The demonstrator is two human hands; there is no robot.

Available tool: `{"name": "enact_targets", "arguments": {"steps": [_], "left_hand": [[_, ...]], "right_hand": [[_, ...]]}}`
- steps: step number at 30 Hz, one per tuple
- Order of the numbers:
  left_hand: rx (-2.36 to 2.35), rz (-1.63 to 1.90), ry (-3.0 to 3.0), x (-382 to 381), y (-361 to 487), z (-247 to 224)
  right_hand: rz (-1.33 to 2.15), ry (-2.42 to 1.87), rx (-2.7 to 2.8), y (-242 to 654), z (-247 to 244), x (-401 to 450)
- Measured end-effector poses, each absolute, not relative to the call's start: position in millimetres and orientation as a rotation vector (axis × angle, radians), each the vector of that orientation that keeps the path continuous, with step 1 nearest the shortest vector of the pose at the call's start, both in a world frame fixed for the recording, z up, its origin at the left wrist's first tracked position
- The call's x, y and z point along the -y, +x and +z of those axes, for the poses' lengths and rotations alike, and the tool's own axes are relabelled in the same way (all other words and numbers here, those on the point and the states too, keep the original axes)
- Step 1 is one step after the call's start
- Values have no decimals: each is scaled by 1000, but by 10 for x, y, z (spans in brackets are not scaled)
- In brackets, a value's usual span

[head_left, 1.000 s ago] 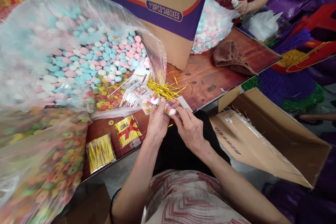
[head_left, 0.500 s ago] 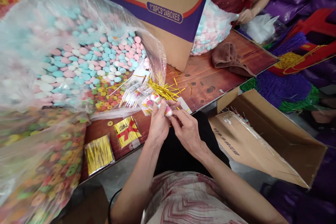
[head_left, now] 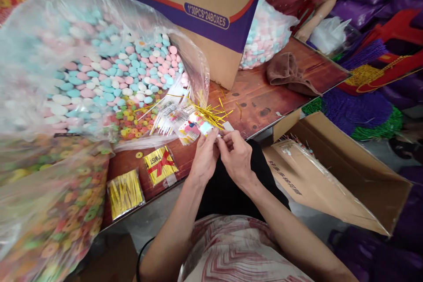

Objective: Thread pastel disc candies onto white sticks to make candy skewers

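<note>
Over the table's front edge, my left hand [head_left: 205, 156] is closed on a small printed clear candy bag [head_left: 205, 128]. Pale blue and white sweets show through it as it points away from me. My right hand [head_left: 237, 154] is pinched at the bag's near end, its fingertips meeting those of my left hand. Whatever lies between the right fingertips is too small to make out. Just beyond are a heap of gold twist ties [head_left: 211, 115], flat printed bags [head_left: 188, 131] and white sticks [head_left: 161, 119].
A big clear bag of marshmallows [head_left: 109, 81] and a bag of ring gummies [head_left: 62, 211] lie left. Twist-tie packs [head_left: 125, 194] sit near the edge. A carton [head_left: 211, 39] stands behind, an open box [head_left: 330, 176] right. A co-worker's hand [head_left: 306, 31] rests at the far end.
My hands have drawn together at the bag's near end, and the bag now points farther away. The co-worker's hand has moved down off the marshmallow bag to the table edge.
</note>
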State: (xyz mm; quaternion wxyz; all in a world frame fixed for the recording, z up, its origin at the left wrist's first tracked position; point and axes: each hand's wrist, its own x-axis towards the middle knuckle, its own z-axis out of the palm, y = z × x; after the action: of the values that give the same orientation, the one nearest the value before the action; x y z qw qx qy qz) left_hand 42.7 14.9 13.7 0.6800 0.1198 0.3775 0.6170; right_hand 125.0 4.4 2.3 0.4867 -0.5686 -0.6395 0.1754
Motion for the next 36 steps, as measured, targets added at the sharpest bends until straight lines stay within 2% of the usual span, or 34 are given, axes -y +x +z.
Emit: {"name": "enact_targets", "arguments": {"steps": [6, 13, 20, 27, 36], "left_hand": [[-830, 1318, 407, -199, 319, 280], [-828, 1337, 311, -399, 170, 319], [-877, 1369, 217, -388, 221, 276], [-869, 1373, 230, -362, 221, 291], [-901, 1453, 244, -296, 371, 228]], "right_hand": [[851, -1375, 1237, 1298, 140, -79], [1368, -1293, 1147, 1360, 229, -96], [1102, -1286, 1502, 1410, 237, 1], [944, -1316, 1533, 1350, 228, 40], [522, -1371, 1627, 1239, 34, -40]]}}
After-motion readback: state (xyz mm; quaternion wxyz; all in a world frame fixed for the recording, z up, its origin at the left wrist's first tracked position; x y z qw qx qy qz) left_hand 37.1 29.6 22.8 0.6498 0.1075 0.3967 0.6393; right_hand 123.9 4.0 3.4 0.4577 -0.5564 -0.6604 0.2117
